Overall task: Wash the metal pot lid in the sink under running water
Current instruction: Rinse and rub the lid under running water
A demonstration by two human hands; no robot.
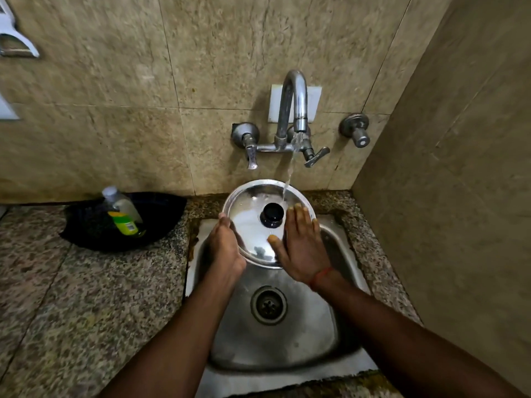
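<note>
A round shiny metal pot lid (250, 222) with a black knob (271, 215) is held tilted over the steel sink (287, 340), its top face toward me. My left hand (224, 251) grips the lid's left rim. My right hand (301, 248) lies flat with spread fingers on the lid's right side, thumb on the metal. Water runs from the curved chrome tap (296, 101) and strikes the lid just right of the knob.
A black bowl (94, 228) with a green-labelled clear bottle (123, 214) stands on the speckled granite counter (71, 297) to the left. Tiled walls close in behind and at the right. The sink drain (268, 305) lies below my hands.
</note>
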